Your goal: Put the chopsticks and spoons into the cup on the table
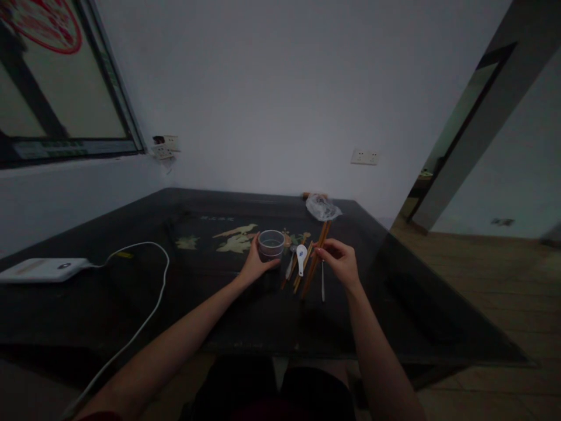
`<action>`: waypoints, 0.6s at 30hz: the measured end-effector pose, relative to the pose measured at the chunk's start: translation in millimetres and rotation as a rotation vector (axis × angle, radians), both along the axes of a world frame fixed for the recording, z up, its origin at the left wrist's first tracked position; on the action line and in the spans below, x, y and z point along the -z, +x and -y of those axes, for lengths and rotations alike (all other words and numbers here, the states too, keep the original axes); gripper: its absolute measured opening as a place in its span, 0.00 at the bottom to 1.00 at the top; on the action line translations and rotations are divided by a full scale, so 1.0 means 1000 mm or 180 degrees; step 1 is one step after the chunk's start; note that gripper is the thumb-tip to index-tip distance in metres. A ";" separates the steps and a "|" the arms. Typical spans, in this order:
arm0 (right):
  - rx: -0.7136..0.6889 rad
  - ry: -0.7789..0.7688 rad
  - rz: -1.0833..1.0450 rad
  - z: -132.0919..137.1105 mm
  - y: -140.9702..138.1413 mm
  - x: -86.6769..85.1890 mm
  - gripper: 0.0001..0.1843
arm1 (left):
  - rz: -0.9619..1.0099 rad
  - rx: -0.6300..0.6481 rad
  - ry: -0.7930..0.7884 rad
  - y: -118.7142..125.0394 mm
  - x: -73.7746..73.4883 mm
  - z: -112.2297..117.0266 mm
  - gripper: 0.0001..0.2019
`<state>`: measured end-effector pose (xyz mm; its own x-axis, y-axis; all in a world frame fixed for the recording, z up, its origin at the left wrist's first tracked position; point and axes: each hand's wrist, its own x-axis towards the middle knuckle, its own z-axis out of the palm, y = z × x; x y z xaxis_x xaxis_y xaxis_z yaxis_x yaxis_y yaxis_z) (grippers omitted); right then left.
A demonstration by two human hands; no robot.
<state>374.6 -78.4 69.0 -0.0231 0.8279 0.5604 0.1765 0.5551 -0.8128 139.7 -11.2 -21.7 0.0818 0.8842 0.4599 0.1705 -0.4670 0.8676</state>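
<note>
My left hand [253,264] wraps around the side of a clear plastic cup [271,244] that stands upright on the dark table [131,304]. My right hand [340,261] is closed in a pinch on a pair of wooden chopsticks [318,250], lifted at an angle above the table. More chopsticks [298,275], a white spoon [301,257] and a metal spoon [291,261] lie between my hands. A thin pale stick [323,282] lies just below my right hand.
A crumpled clear plastic bag [322,207] lies at the table's far edge. At the left sits a white flat device [41,269] with a white cable [149,304] curving toward me. Wall sockets [364,156] are behind; open wooden floor [482,275] lies right.
</note>
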 end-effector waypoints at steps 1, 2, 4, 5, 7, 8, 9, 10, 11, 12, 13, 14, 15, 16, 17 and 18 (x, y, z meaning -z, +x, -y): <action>0.0023 0.0001 -0.0003 0.000 0.000 0.000 0.14 | 0.0042 0.0063 -0.0061 -0.001 0.000 -0.001 0.52; 0.0044 0.0003 -0.0009 0.000 0.000 -0.001 0.14 | 0.0070 0.0112 -0.0115 -0.002 0.001 -0.001 0.52; 0.0080 0.0010 -0.0025 0.000 0.000 -0.001 0.14 | 0.0089 0.0149 -0.0202 -0.005 0.003 -0.003 0.52; 0.0117 0.0018 -0.0044 0.000 -0.001 -0.001 0.14 | 0.0086 0.0139 -0.0238 -0.006 0.004 -0.004 0.52; 0.0226 0.0040 -0.0112 -0.001 -0.002 -0.001 0.15 | 0.0061 0.0090 -0.0287 -0.007 0.004 -0.005 0.48; 0.0283 0.0044 -0.0161 -0.001 -0.003 -0.001 0.15 | 0.0029 0.0060 -0.0301 -0.007 0.004 -0.005 0.46; 0.0331 0.0037 -0.0212 -0.002 -0.003 -0.001 0.15 | -0.0013 0.0035 -0.0310 -0.007 0.002 -0.004 0.43; 0.0365 0.0020 -0.0257 -0.002 -0.003 -0.001 0.15 | -0.0055 0.0015 -0.0321 -0.006 0.000 -0.003 0.40; 0.0385 -0.0006 -0.0281 -0.003 -0.003 -0.001 0.15 | -0.0090 0.0000 -0.0339 -0.006 -0.001 -0.001 0.38; 0.0402 -0.0029 -0.0283 -0.004 -0.003 -0.003 0.15 | -0.0116 -0.0014 -0.0370 -0.006 -0.003 0.000 0.36; 0.0419 -0.0040 -0.0269 -0.005 -0.002 -0.005 0.15 | -0.0133 -0.0026 -0.0410 -0.005 -0.004 0.001 0.34; 0.0436 -0.0034 -0.0256 -0.005 -0.002 -0.008 0.15 | -0.0139 -0.0044 -0.0444 -0.005 -0.004 0.001 0.33; 0.0451 -0.0005 -0.0256 -0.006 -0.003 -0.013 0.15 | -0.0137 -0.0066 -0.0468 -0.005 -0.004 0.000 0.32; 0.0459 0.0043 -0.0272 -0.006 -0.004 -0.019 0.15 | -0.0138 -0.0092 -0.0481 -0.005 -0.002 -0.001 0.32; 0.0455 0.0107 -0.0321 -0.006 -0.006 -0.027 0.15 | -0.0141 -0.0118 -0.0478 -0.006 -0.001 -0.003 0.32; 0.0436 0.0187 -0.0379 -0.007 -0.009 -0.036 0.15 | -0.0140 -0.0139 -0.0463 -0.006 0.002 -0.004 0.32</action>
<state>365.2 -71.8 105.2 0.1568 0.7845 0.5999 0.1582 0.5796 -0.7994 133.6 -6.9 -23.3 0.0589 0.9444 0.3236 0.2271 -0.3283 0.9169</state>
